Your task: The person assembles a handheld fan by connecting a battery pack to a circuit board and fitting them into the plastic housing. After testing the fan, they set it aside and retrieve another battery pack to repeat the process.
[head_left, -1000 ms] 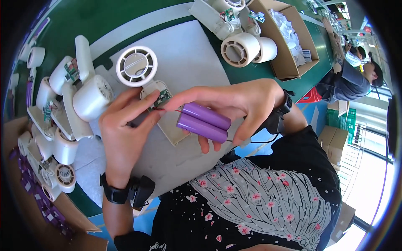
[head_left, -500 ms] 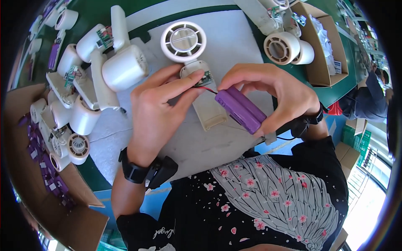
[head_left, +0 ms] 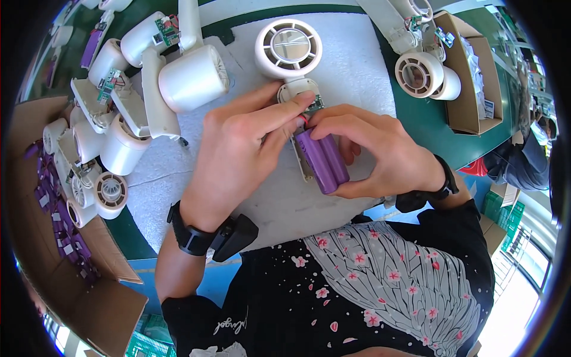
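Note:
A white handheld fan (head_left: 288, 49) lies on the grey mat with its round grille at the far end and its handle shell opened toward me. My left hand (head_left: 245, 134) is closed at the top of the handle, its fingertips pressing beside a small green circuit board (head_left: 315, 105). A short red wire (head_left: 305, 120) runs between the board and a purple battery pack (head_left: 324, 162) of two cylindrical cells. My right hand (head_left: 389, 149) grips this pack between thumb and fingers, tilted above the handle shell. Most of the shell is hidden under the hands and pack.
Several white fan bodies (head_left: 193, 80) with exposed boards crowd the left side. A cardboard box (head_left: 128, 262) at the left holds purple battery packs (head_left: 62, 229). More fans (head_left: 419, 74) and a cardboard box of white pieces (head_left: 496, 89) stand at the right. A person (head_left: 523, 160) sits beyond.
My right hand has turned the battery pack more upright and brought it left, closer to my left fingers and over the shell. The whole view has shifted slightly.

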Tool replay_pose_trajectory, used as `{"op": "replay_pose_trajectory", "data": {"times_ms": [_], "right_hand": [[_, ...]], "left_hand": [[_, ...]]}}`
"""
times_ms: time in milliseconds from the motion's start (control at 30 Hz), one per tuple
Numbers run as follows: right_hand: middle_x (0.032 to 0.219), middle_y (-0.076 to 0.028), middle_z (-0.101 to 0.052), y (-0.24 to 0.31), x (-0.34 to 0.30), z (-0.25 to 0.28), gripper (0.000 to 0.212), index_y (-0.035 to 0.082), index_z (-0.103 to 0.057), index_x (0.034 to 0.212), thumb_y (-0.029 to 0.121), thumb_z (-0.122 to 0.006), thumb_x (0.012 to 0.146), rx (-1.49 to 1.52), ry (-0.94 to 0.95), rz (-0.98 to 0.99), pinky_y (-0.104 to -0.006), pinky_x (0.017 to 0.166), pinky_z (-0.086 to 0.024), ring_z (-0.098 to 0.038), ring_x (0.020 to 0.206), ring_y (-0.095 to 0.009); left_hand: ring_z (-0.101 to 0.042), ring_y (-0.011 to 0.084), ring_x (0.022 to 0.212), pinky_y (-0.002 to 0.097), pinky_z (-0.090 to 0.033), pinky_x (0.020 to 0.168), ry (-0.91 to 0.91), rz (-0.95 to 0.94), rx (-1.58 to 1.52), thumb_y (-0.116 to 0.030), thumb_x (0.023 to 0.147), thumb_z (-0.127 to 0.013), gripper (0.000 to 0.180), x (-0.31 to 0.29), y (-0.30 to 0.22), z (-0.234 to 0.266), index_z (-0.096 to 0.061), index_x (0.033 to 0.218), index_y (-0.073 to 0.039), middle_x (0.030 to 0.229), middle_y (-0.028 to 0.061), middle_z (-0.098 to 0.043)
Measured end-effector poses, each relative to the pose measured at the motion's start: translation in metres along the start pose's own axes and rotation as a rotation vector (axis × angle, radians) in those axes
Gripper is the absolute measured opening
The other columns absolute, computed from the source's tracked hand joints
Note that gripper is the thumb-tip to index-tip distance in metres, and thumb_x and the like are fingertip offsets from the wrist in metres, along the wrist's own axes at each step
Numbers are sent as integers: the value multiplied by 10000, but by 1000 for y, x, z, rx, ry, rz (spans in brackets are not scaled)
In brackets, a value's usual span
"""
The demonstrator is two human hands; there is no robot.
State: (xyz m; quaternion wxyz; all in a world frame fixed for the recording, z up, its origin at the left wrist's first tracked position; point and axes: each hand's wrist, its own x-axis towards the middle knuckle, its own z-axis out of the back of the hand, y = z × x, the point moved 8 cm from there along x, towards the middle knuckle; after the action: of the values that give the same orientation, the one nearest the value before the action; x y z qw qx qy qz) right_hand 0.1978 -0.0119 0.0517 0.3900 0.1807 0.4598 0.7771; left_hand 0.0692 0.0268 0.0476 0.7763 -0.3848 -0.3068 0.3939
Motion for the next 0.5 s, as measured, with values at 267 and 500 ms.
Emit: {"op": "replay_pose_trajectory", "data": {"times_ms": [267,500], "right_hand": [[1211,-158,-557,11,-2,0,683,45,-584,1176,123,-886,568,-279,-153,196,-302,690,-541,-608,817,-228],[1209,-194,-573,19,-6,0,597,-10,-645,1084,135,-882,556,-336,-170,217,-319,699,-544,-626,827,-260]], "left_hand": [[-688,299,874,311,-540,757,-24,-64,31,24,806,-672,349,-2,-2,0,-690,1139,-82,1105,198,-660],[-681,333,880,328,-542,755,-18,-72,55,45,800,-661,371,-2,-4,1,-687,1144,-89,1113,201,-656]]}}
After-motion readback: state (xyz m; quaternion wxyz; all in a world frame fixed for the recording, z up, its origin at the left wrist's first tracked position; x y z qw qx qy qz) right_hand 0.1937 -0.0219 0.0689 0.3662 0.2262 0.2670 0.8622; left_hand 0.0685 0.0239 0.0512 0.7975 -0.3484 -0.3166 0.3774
